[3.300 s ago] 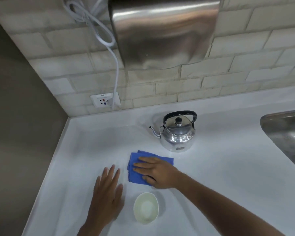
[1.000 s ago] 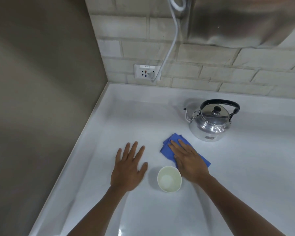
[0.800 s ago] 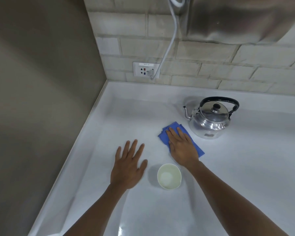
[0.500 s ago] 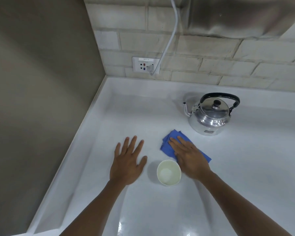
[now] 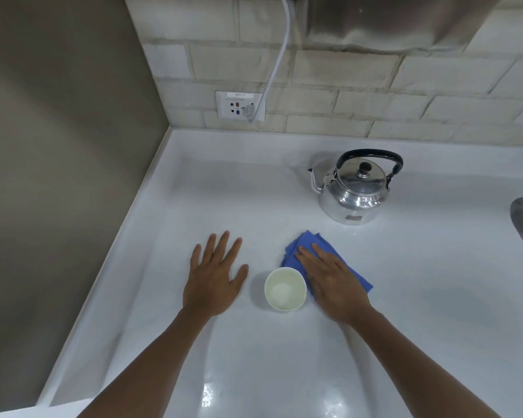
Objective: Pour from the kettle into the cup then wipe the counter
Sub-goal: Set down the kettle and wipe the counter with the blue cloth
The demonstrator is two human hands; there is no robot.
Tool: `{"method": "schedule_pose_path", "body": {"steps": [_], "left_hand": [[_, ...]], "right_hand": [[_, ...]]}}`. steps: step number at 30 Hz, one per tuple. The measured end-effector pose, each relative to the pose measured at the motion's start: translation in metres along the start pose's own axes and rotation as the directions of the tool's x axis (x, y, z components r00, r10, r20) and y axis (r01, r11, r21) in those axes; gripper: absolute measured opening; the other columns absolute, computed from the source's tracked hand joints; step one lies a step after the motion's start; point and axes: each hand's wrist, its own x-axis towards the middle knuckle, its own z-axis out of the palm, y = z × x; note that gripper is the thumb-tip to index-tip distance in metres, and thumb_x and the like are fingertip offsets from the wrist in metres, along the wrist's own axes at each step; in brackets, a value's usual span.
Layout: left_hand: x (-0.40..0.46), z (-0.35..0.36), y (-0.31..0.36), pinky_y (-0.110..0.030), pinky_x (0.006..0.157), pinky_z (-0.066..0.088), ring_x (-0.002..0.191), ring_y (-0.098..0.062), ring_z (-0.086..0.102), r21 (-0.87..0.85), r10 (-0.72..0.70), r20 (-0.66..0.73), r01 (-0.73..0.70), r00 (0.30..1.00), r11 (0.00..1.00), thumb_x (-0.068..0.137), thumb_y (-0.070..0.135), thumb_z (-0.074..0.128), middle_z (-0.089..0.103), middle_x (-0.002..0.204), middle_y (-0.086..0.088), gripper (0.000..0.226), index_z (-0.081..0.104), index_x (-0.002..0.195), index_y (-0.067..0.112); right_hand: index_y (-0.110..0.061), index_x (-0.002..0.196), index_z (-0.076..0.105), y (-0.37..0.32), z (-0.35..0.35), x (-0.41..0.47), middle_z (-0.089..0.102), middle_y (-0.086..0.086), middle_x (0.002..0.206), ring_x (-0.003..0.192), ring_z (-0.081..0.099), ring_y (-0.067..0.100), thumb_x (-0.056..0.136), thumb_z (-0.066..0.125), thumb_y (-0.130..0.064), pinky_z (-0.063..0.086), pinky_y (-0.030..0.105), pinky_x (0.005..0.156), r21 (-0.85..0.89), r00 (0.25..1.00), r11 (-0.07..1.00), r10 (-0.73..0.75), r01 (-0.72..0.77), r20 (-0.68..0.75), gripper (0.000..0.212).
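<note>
Right hand (image 5: 334, 285) flat on blue cloth (image 5: 357, 274) (fingers straight), left hand (image 5: 215, 279) flat on counter (image 5: 435, 297)

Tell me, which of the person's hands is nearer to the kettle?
The right. The right hand lies flat on the blue cloth, just in front of the kettle. The left hand rests on the counter, farther off, beyond the cup.

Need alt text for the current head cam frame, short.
A person's right hand presses flat on a blue cloth on a white counter, while the left hand rests flat on the counter beside a small white cup standing between the hands. A steel kettle sits upright behind the cloth, lid on.
</note>
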Motion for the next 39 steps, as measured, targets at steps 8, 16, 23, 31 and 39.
{"method": "schedule_pose_path", "body": {"steps": [8, 16, 23, 31, 39], "left_hand": [[-0.001, 0.001, 0.0, -0.055, 0.124, 0.016, 0.156, -0.028, 0.017, -0.01, 0.01, -0.013, -0.01, 1.0, 1.0, 0.102, 0.06, 0.028, 0.022, 0.169, -0.003, 0.066, 0.028, 0.16, 0.029], [-0.001, 0.002, -0.002, -0.055, 0.124, 0.017, 0.156, -0.027, 0.018, -0.036, -0.005, -0.02, 0.004, 1.0, 0.999, 0.102, 0.062, 0.025, 0.023, 0.168, -0.002, 0.066, 0.031, 0.159, 0.03], [-0.001, 0.001, 0.0, -0.053, 0.125, 0.013, 0.157, -0.024, 0.013, -0.028, -0.02, 0.002, 0.02, 1.0, 0.999, 0.101, 0.064, 0.021, 0.018, 0.17, 0.001, 0.067, 0.026, 0.16, 0.033], [-0.001, -0.002, -0.002, -0.05, 0.126, 0.008, 0.158, -0.022, 0.007, -0.05, -0.015, 0.033, 0.016, 0.999, 0.999, 0.101, 0.065, 0.017, 0.012, 0.17, 0.004, 0.068, 0.021, 0.161, 0.034], [0.0, -0.001, 0.0, -0.051, 0.126, 0.01, 0.157, -0.024, 0.009, -0.022, -0.021, 0.045, 0.022, 0.999, 1.0, 0.1, 0.066, 0.016, 0.013, 0.171, 0.003, 0.069, 0.021, 0.161, 0.034]], "right_hand": [[-0.016, 0.149, 0.034, 0.003, -0.013, 0.024, 0.036, -0.002, 0.154, 0.145, 0.026, 0.029, 0.088, 0.015, -0.032, 0.028, 0.044, 0.114, -0.006, 0.942, 0.942, 0.335, -0.335, -0.021, 0.065], [-0.014, 0.145, 0.04, -0.006, -0.003, -0.038, 0.037, -0.003, 0.153, 0.144, 0.027, 0.022, 0.087, 0.054, -0.012, 0.031, 0.041, 0.114, -0.01, 0.987, 0.989, 0.144, -0.145, -0.07, 0.06], [-0.016, 0.148, 0.034, -0.002, -0.01, 0.009, 0.039, 0.001, 0.152, 0.145, 0.024, 0.03, 0.09, 0.041, -0.013, 0.028, 0.043, 0.115, 0.009, 0.899, 0.9, 0.437, -0.437, -0.044, 0.059], [-0.015, 0.146, 0.04, -0.01, -0.005, -0.05, 0.034, -0.003, 0.155, 0.145, 0.025, 0.023, 0.091, 0.031, -0.023, 0.028, 0.04, 0.115, -0.04, 0.98, 0.98, 0.196, -0.197, -0.027, 0.056], [-0.014, 0.147, 0.034, 0.002, -0.018, -0.008, 0.034, 0.002, 0.154, 0.146, 0.021, 0.03, 0.091, 0.038, -0.018, 0.025, 0.044, 0.116, -0.015, 0.828, 0.829, 0.559, -0.56, -0.04, 0.057]]}}
